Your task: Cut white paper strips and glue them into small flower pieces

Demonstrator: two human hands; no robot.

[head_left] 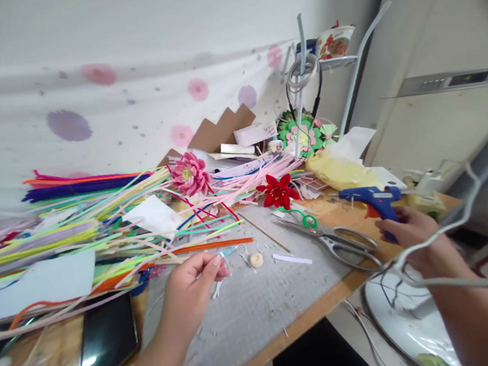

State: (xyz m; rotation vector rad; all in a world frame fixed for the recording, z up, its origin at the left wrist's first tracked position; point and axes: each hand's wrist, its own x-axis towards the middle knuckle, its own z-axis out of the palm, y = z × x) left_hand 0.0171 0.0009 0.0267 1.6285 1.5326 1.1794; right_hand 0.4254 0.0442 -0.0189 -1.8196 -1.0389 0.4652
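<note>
My left hand [191, 286] is closed in a pinch over the grey mat [255, 302], holding a small white piece that I cannot name. Earring hooks and a small beige bead [256, 260] lie just right of it. My right hand [417, 234] wraps around the handle of a blue glue gun [372, 198] at the table's right edge, its nozzle pointing left. Large steel scissors [333, 240] lie between my two hands. A red paper flower [277, 190] and a pink one [190, 175] rest farther back.
A heap of coloured pipe cleaners and strips [84, 221] covers the left of the wooden table [308, 315]. A dark tablet [106, 340] lies front left. A white cable [443, 233] crosses over my right arm. Cardboard, a green flower and a lamp stand [303, 79] sit behind.
</note>
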